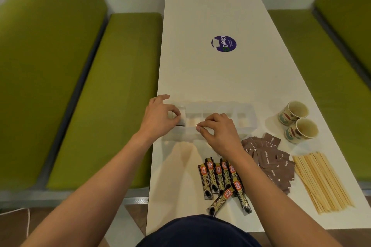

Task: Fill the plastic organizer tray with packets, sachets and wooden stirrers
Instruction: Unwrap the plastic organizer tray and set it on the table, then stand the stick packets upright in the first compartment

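on the tray, hands (both curled)

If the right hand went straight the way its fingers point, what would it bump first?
Most likely the left hand, which holds the left end of the clear tray. The right hand points left along it, though depth is unclear.

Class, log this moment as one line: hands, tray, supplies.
left hand grips tray left end | right hand pinches tray front rim | coffee sachets, sugar packets, stirrers loose on table
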Demonstrator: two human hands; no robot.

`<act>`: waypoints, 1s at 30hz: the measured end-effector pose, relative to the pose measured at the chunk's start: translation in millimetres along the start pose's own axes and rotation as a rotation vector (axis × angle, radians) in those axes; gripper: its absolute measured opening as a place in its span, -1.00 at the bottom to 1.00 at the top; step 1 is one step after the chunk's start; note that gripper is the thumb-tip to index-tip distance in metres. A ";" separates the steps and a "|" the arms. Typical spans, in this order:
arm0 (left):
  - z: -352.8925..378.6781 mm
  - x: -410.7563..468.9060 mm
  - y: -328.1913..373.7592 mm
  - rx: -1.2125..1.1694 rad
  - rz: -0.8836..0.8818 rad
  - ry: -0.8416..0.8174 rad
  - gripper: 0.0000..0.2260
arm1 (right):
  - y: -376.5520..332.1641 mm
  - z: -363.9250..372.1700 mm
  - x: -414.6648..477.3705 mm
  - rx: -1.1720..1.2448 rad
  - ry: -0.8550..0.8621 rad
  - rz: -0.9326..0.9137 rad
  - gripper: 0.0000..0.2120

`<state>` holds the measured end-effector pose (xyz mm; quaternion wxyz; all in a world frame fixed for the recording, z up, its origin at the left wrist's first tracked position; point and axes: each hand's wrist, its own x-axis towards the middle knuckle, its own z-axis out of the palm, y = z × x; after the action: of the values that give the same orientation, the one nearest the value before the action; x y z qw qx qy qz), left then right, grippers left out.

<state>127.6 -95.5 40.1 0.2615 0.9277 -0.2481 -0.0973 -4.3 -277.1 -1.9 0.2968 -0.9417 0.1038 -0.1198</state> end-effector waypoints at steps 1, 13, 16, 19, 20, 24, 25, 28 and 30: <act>-1.4 -2.8 0.4 -0.015 -0.005 0.020 -0.92 | -0.1 -1.0 0.0 -0.002 -0.008 -0.005 -0.83; 35.4 -115.6 37.1 -0.203 -0.047 0.017 -0.77 | 1.8 -52.4 -60.0 0.080 -0.041 0.131 -0.82; 64.3 -134.7 46.7 -0.198 -0.162 -0.254 -0.56 | 9.7 -47.0 -76.9 -0.072 -0.223 0.144 -0.73; 82.4 -139.9 51.7 -0.114 -0.187 -0.311 -0.39 | 5.5 -36.5 -78.7 -0.295 -0.330 0.117 -0.61; 85.0 -140.4 52.4 -0.096 -0.183 -0.299 -0.39 | 3.1 -33.0 -77.4 -0.357 -0.344 0.114 -0.58; 84.9 -135.0 48.9 -0.117 -0.185 -0.295 -0.50 | -4.6 -23.8 -67.6 -0.435 -0.361 0.125 -0.53; 83.6 -132.9 48.0 -0.131 -0.190 -0.299 -0.52 | -6.0 -23.0 -64.9 -0.426 -0.365 0.137 -0.55; 79.4 -129.7 47.0 -0.244 -0.245 -0.260 -0.61 | -8.4 -21.4 -59.9 -0.353 -0.368 0.205 -0.70; 75.7 -130.1 45.6 -0.442 -0.346 -0.220 -0.62 | -9.5 -20.6 -59.0 -0.265 -0.358 0.264 -0.78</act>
<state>-26.1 -95.9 7.2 0.4081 0.8608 -0.0861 -0.2917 -65.1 -264.7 10.4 0.1976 -0.9568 0.1866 0.1032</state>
